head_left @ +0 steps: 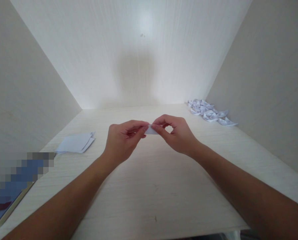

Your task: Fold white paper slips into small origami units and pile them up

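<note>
Between my two hands, over the middle of the table, is a small folded piece of white paper (150, 130). My left hand (125, 138) pinches its left end between thumb and fingers. At the other end, the thumb and forefinger of my right hand (176, 133) press on its upper right part. The fingertips of both hands almost meet along the paper's top edge. Much of the paper is covered by the fingers, so its full shape is hidden.
A stack of white paper sheets (74, 142) lies on the left of the pale table (139, 200). Several folded white paper pieces (208, 111) are heaped at the back right, by the side wall. A blurred-out blue object (16, 186) sits at the left edge. Walls enclose three sides.
</note>
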{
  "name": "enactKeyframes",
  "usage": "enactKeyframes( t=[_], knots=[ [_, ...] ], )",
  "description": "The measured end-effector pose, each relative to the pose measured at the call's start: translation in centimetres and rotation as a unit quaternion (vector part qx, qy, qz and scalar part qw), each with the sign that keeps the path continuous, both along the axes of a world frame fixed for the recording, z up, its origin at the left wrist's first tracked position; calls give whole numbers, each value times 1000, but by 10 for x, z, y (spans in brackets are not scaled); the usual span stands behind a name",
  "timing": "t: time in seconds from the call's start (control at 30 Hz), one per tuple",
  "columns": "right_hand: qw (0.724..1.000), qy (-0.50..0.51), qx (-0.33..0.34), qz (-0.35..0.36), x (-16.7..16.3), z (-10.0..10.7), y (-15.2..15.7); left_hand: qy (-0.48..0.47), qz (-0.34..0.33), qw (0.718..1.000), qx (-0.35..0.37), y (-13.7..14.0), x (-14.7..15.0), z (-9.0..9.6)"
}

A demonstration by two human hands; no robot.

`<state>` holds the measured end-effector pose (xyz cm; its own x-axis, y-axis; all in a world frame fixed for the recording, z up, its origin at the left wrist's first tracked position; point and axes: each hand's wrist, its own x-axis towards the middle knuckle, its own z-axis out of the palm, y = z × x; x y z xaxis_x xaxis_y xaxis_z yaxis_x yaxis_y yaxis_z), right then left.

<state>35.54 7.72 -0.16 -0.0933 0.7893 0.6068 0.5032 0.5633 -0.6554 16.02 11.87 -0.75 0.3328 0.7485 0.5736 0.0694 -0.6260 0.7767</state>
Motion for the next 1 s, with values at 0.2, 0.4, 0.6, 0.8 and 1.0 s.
enactKeyframes(
  t=[0.2, 0.4, 0.6, 0.8, 1.0],
  knots=[
    [991, -114, 60, -31, 0, 1, -2, 5, 1, 1000, -30, 0, 2, -5],
    [995, -87, 34, -43, -1, -9, 1, -88, -41, 983, -157, -3, 13, -12],
    [990, -128, 59, -23, 0, -9, 1, -52, -8, 994, -98, -7, 13, -13],
    [988, -132, 76, -5, -2, -8, -1, -14, -1, 998, -58, -6, 12, -15],
    [989, -124, 74, 2, -1, -7, -1, 8, 2, 999, -35, -6, 9, -15]
  ],
)
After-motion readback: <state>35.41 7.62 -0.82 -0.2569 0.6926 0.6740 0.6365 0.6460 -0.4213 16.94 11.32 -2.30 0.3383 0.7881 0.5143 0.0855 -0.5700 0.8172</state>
